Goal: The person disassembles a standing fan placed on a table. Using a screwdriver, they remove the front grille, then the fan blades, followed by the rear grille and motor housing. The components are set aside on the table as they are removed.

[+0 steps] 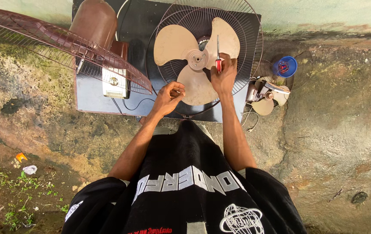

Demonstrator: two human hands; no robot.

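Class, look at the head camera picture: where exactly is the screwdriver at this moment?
The screwdriver is near the top centre of the head view, its red handle gripped in the right hand, its shaft pointing up across the beige fan blade, just right of the hub.

One head-worn camera looks steeply down (close, from above) over the lap at the ground.

Left hand (168, 97) pinching; right hand (223, 77) fisted, gripping
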